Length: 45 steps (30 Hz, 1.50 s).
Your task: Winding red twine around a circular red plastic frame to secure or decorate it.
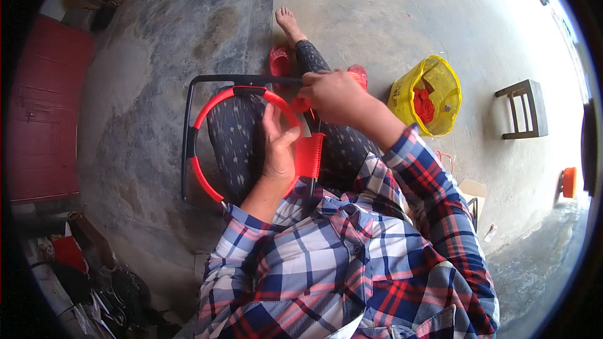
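Observation:
A black rectangular frame [186,150] lies across my lap, with a round ring [204,116] wrapped in red inside it. Tightly wound red strands [309,156] form a panel between the ring and a black bar on the right. My left hand [278,154] is at the ring's right side, thumb across it and fingers pointing up along it. By the frame's upper right corner, my right hand [339,95] is closed on red cord [303,105], a bunch of it showing below the fingers. The hand partly hides that corner.
On the right stands a yellow see-through basket [397,97] holding red cord [423,105]. Beyond it is a small dark stool [534,108]. A red slipper [279,61] lies near my bare foot [286,21]. Clutter [113,282] fills the lower left, below a red door [50,110].

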Each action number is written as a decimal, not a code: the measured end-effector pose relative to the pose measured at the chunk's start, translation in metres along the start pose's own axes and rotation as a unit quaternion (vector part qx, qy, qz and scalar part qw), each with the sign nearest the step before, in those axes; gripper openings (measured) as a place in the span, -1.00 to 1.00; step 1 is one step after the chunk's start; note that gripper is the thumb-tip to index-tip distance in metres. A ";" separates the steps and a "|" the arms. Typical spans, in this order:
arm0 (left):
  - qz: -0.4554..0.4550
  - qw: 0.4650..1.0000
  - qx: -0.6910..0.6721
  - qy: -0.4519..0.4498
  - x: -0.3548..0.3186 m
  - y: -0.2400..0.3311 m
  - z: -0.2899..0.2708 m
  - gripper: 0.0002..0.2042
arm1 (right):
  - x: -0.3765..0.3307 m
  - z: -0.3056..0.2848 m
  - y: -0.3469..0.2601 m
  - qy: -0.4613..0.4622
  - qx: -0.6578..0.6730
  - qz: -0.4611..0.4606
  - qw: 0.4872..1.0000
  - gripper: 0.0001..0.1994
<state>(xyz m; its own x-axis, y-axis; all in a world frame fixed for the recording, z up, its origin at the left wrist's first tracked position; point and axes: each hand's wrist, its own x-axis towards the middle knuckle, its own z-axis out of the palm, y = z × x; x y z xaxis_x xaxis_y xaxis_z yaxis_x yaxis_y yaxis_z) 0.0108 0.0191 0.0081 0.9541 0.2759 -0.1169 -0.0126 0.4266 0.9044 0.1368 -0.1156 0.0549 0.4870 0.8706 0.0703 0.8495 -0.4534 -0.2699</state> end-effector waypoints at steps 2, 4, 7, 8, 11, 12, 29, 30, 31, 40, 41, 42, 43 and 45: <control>-0.038 0.998 -0.039 -0.023 -0.001 0.002 0.007 -0.22 | 0.006 0.015 -0.004 0.023 0.012 -0.011 1.000 -0.57; -0.052 0.996 -0.067 -0.032 -0.001 0.003 0.006 -0.25 | 0.005 0.030 -0.001 0.045 0.021 -0.025 0.998 -0.58; -0.135 0.980 -0.140 -0.048 -0.001 0.007 0.006 -0.42 | -0.018 0.046 0.014 0.237 0.187 0.007 0.953 -0.55; -0.133 0.980 -0.145 -0.044 -0.002 0.008 0.003 -0.42 | -0.027 0.053 0.014 0.323 0.380 0.109 0.860 -0.57; -0.242 0.957 -0.160 -0.003 -0.001 0.007 -0.003 -0.65 | -0.065 0.059 0.017 0.318 0.598 0.233 0.698 -0.57; -0.241 0.957 -0.163 0.000 0.000 0.005 -0.006 -0.65 | -0.073 0.061 0.013 0.245 0.594 0.247 0.725 -0.57; -0.325 0.942 -0.019 -0.077 0.003 0.003 -0.002 -0.83 | -0.143 0.008 0.000 0.296 0.808 0.086 0.502 -0.72; -0.324 0.943 -0.022 -0.075 0.003 0.006 -0.003 -0.83 | -0.157 0.000 0.002 0.302 0.809 0.091 0.496 -0.69; -0.332 0.941 -0.012 -0.069 0.003 0.011 -0.002 -0.83 | -0.169 -0.011 0.000 0.345 0.790 0.094 0.497 -0.65; -0.339 0.939 0.007 -0.065 0.001 0.015 -0.005 -0.83 | -0.150 0.003 0.007 0.410 0.613 0.378 0.559 -0.67; -0.336 0.939 0.001 -0.077 0.002 0.014 -0.004 -0.83 | -0.135 0.017 -0.005 0.343 0.650 0.313 0.602 -0.72; -0.336 0.939 0.008 -0.076 0.001 0.015 -0.004 -0.83 | -0.118 0.035 -0.018 0.289 0.624 0.282 0.668 -0.74; -0.335 0.939 0.001 -0.077 0.002 0.014 -0.002 -0.83 | -0.103 0.053 -0.030 0.241 0.656 0.256 0.668 -0.75; -0.339 0.938 -0.017 -0.072 0.002 0.012 0.001 -0.82 | -0.094 0.060 -0.038 0.198 0.687 0.229 0.661 -0.77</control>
<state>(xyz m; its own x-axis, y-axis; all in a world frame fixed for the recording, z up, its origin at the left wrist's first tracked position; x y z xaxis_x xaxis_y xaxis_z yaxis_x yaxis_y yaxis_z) 0.0132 0.0241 0.0192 0.7766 -0.1865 -0.6018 0.6045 0.4896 0.6284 0.0468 -0.1690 0.0010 0.8751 0.4604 -0.1489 -0.2587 0.1851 -0.9481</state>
